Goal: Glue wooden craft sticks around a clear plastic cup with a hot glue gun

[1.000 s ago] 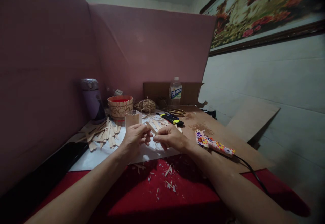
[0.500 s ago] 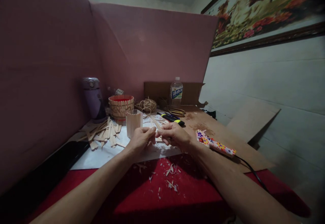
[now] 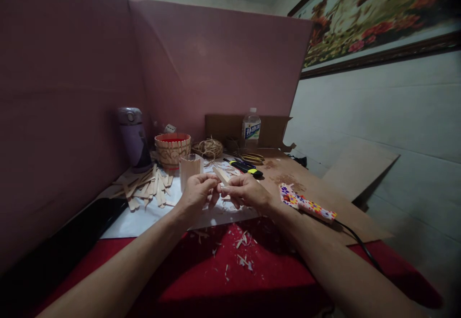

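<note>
A flat wooden stick [image 3: 221,175] slants up from between my hands, its lower end pinched by my right hand [image 3: 248,191]. My left hand [image 3: 200,190] is closed close beside it, thumb and forefinger together at the stick's lower end; whether they grip the stick or a small piece is hidden. Just behind my left hand stands a clear cup partly covered with upright wooden sticks [image 3: 189,170]. A pile of loose sticks [image 3: 147,186] lies on white paper [image 3: 118,226] to the left.
Behind are a purple flask [image 3: 133,140], a stick-covered basket [image 3: 173,151], twine [image 3: 211,148], scissors [image 3: 252,158] and a bottle [image 3: 251,130]. A yellow-black cutter [image 3: 248,169] and a flower-patterned glue gun [image 3: 306,204] lie right. Wood shavings [image 3: 245,262] dot the red cloth [image 3: 216,289].
The stick between my hands now shows more of its broad face. My fingers have shifted slightly around its lower end. The whole view has moved a little.
</note>
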A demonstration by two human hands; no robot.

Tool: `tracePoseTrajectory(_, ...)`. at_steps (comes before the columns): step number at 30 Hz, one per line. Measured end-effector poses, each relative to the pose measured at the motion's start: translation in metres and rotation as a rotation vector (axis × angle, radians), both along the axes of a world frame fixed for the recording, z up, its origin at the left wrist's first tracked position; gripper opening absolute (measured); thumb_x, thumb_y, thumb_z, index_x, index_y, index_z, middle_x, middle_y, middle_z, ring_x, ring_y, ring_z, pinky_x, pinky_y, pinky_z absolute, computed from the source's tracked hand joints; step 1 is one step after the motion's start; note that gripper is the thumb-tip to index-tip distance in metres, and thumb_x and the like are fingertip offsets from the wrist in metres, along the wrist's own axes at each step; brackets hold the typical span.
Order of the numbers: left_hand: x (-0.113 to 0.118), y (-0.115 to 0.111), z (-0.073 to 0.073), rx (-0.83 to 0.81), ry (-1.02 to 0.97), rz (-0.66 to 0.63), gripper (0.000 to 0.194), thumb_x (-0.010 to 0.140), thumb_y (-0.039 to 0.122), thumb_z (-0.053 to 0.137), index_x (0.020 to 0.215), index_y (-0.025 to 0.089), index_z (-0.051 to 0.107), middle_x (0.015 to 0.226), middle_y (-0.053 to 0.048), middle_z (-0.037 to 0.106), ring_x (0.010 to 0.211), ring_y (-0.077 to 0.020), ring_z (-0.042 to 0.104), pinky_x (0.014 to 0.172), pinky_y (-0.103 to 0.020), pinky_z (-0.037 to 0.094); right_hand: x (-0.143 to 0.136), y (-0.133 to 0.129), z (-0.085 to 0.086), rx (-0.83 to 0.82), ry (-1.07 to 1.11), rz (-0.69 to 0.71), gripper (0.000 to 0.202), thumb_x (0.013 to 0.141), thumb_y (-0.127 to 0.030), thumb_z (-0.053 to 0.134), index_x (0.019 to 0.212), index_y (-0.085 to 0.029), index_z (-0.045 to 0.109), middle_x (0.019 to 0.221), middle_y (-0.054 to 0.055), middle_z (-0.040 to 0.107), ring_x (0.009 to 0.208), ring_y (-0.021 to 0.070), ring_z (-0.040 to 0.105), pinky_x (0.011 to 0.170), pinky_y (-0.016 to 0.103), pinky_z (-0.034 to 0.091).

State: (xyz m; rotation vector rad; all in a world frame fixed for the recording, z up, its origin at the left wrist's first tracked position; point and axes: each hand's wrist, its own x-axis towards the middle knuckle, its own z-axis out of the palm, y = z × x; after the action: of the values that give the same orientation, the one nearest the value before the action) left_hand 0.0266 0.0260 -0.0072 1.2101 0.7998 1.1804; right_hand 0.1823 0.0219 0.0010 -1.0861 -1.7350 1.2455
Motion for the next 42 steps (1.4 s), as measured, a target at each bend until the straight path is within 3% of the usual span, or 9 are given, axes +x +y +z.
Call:
tracePoseTrajectory(7,0.000,0.000,0.000,-0.016,-0.009,0.024,0.020,0.060,0.028,0.070,0.056,0.015,0.055,0.042,0.004,0.051,0.029,-0.0052,0.038,0.028,-0.017,0.023,0.000,0.000,-0.003,0.095,-0.065,0.007,0.026,0.076,-0.033,0.060,0.059,-0.013,0.063,0.038,-0.004,0.050,0.035,0.0053,0.035,0.040,0.019,0.025)
tracePoseTrajectory(12,0.000,0.001,0.000,-0.009,-0.017,0.031,0.012,0.060,0.021,0.065,0.057,0.014,0.056,0.045,0.004,0.053,0.029,-0.0043,0.037,0.029,-0.016,0.024,0.000,0.002,-0.007,0.160,-0.126,-0.024,0.031,0.080,-0.035,0.057,0.056,-0.015,0.059,0.041,-0.003,0.051,0.036,0.0063,0.036,0.042,0.021,0.027)
tracePoseTrajectory(17,-0.001,0.001,-0.001,0.052,-0.024,0.033,0.024,0.067,0.034,0.070,0.062,0.014,0.057,0.051,0.003,0.057,0.029,-0.0037,0.040,0.029,-0.016,0.023,0.001,0.000,-0.011,0.690,-0.381,-0.204,0.028,0.082,-0.021,0.053,0.056,-0.016,0.062,0.052,-0.001,0.055,0.051,0.0096,0.043,0.054,0.024,0.030)
tracePoseTrajectory(19,-0.002,0.001,-0.002,0.124,0.009,0.049,0.029,0.072,0.038,0.068,0.062,0.013,0.057,0.050,0.002,0.056,0.027,-0.0029,0.038,0.029,-0.016,0.020,0.001,-0.001,-0.011,0.782,-0.430,-0.207,0.024,0.081,-0.020,0.054,0.059,-0.017,0.064,0.054,-0.001,0.055,0.054,0.0099,0.042,0.055,0.024,0.029)
tracePoseTrajectory(23,-0.002,0.002,-0.002,0.184,-0.006,0.059,0.028,0.076,0.038,0.064,0.067,0.011,0.060,0.053,0.001,0.058,0.029,-0.0027,0.038,0.029,-0.016,0.022,0.002,-0.002,-0.005,0.607,-0.290,-0.125,0.028,0.081,-0.029,0.056,0.057,-0.016,0.062,0.051,-0.002,0.051,0.050,0.0090,0.039,0.050,0.023,0.028)
tracePoseTrajectory(27,-0.001,0.003,-0.001,0.133,-0.092,0.032,0.031,0.075,0.042,0.065,0.069,0.012,0.060,0.056,0.001,0.059,0.032,-0.0051,0.041,0.028,-0.017,0.027,0.003,-0.001,0.000,0.301,0.000,-0.036,0.020,0.076,-0.031,0.056,0.072,-0.013,0.066,0.056,0.000,0.058,0.047,0.0082,0.042,0.046,0.021,0.031)
tracePoseTrajectory(30,-0.001,0.003,-0.001,0.113,-0.111,0.022,0.032,0.076,0.043,0.065,0.073,0.012,0.061,0.056,0.001,0.059,0.033,-0.0058,0.042,0.029,-0.017,0.028,0.003,-0.001,0.001,0.202,0.080,-0.016,0.019,0.071,-0.031,0.060,0.074,-0.013,0.065,0.054,-0.001,0.058,0.043,0.0069,0.041,0.043,0.020,0.030)
tracePoseTrajectory(37,0.001,-0.001,-0.003,0.201,0.049,0.008,0.033,0.081,0.040,0.057,0.063,0.012,0.057,0.045,0.004,0.052,0.026,-0.0027,0.037,0.029,-0.015,0.019,-0.004,-0.005,-0.003,0.304,0.029,-0.150,0.022,0.075,-0.035,0.059,0.064,-0.016,0.061,0.052,-0.002,0.056,0.039,0.0076,0.044,0.040,0.021,0.034)
tracePoseTrajectory(42,0.005,-0.006,0.000,0.242,0.119,0.047,0.031,0.080,0.034,0.057,0.057,0.014,0.053,0.041,0.004,0.050,0.027,-0.0045,0.040,0.029,-0.015,0.025,-0.005,-0.006,-0.007,0.485,-0.157,-0.208,0.027,0.080,-0.032,0.055,0.059,-0.016,0.061,0.045,-0.002,0.053,0.039,0.0084,0.044,0.043,0.022,0.033)
